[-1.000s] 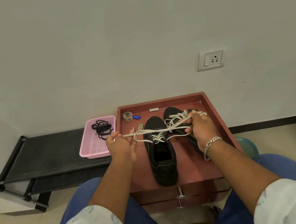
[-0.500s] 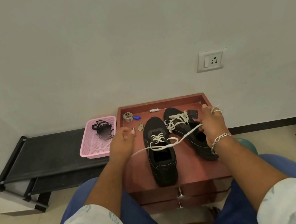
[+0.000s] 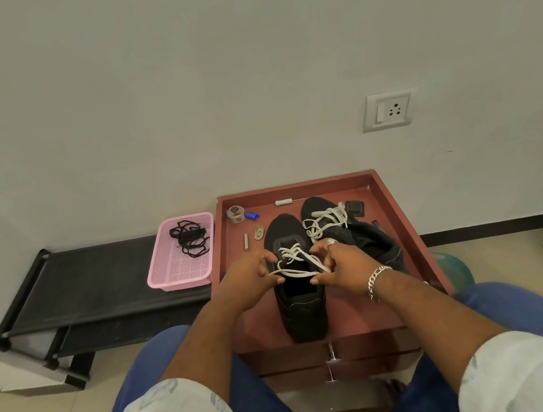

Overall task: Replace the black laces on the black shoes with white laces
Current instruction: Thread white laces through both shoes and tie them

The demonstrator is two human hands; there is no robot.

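- Pinching the white lace [image 3: 297,266] over the near black shoe [image 3: 297,292]: left hand [image 3: 248,286] and right hand [image 3: 342,267], fingers curled.
- Black laces [image 3: 190,239] lie in the pink basket [image 3: 169,281].

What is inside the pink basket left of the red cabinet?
The pink basket holds a loose tangle of black laces toward its far end; the near part shows bare mesh. Whether anything lies beneath the tangle cannot be seen.

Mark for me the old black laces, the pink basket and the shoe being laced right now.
Black laces [image 3: 189,238], head view, middle of the tangle.
Pink basket [image 3: 177,277], head view, bare mesh floor near its front.
Shoe being laced [image 3: 303,315], head view, heel part, nearest the person.
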